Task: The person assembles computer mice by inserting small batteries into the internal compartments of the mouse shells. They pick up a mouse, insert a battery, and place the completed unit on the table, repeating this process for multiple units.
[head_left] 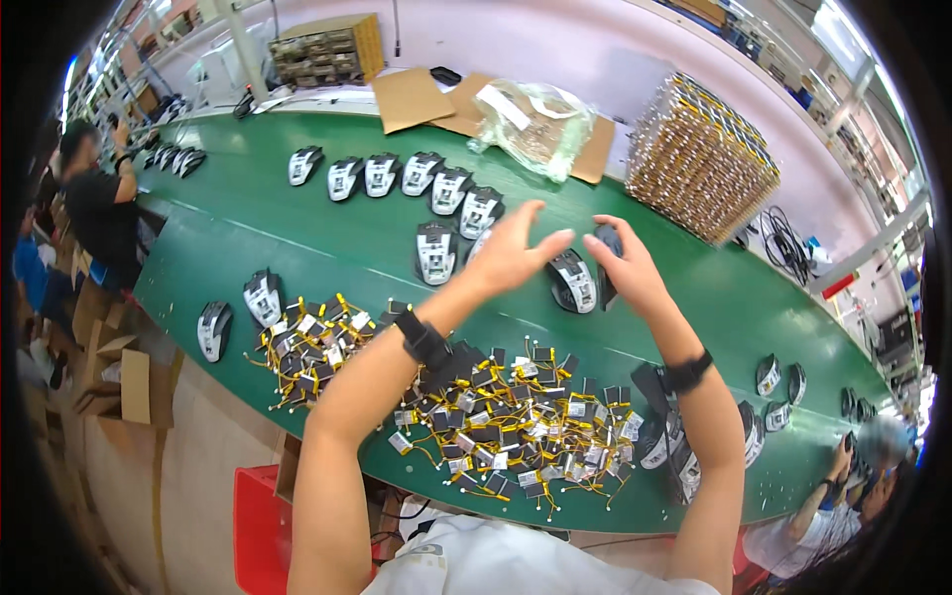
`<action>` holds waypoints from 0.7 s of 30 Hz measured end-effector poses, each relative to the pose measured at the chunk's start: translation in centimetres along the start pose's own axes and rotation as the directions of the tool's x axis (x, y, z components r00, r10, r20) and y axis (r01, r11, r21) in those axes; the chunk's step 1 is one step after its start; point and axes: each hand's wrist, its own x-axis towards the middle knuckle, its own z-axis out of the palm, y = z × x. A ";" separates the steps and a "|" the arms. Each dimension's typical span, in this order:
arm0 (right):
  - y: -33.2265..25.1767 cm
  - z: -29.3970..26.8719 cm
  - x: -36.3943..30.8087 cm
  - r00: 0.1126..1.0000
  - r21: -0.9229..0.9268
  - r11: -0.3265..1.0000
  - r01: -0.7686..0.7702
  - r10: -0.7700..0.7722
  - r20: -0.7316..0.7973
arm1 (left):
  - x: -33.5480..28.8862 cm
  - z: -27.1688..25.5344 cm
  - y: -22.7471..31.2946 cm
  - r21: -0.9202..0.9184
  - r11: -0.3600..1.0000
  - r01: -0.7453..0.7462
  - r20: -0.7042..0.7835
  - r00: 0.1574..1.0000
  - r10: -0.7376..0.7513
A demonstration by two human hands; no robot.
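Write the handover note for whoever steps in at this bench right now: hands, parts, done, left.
Left hand: open, fingers spread, above the belt, holding nothing.
Right hand: gripping a dark mouse shell.
An open mouse base lies between the hands.
Row of mouse bases lies further along the green belt.
Pile of small wired battery packs sits nearest the body.
Done/left: cannot tell which are finished.

Clear plastic bag (535, 124) on brown cardboard sheets (416, 97), far table edge; open cardboard boxes (124, 382) on floor, left.
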 end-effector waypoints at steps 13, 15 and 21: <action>-2.9 -0.5 -16.3 0.910 -0.395 0.837 0.378 -0.259 0.322 | -20.6 -0.2 6.3 -0.901 0.310 0.303 0.323 0.946 0.015; 0.4 1.7 -18.1 0.913 -0.488 0.805 0.338 -0.156 0.376 | -23.3 0.2 5.6 -0.928 0.188 0.322 0.325 0.946 -0.020; 1.0 3.1 -18.4 0.931 -0.447 0.821 0.354 -0.261 0.256 | -26.4 3.1 5.4 -0.960 0.079 0.270 0.266 0.962 -0.058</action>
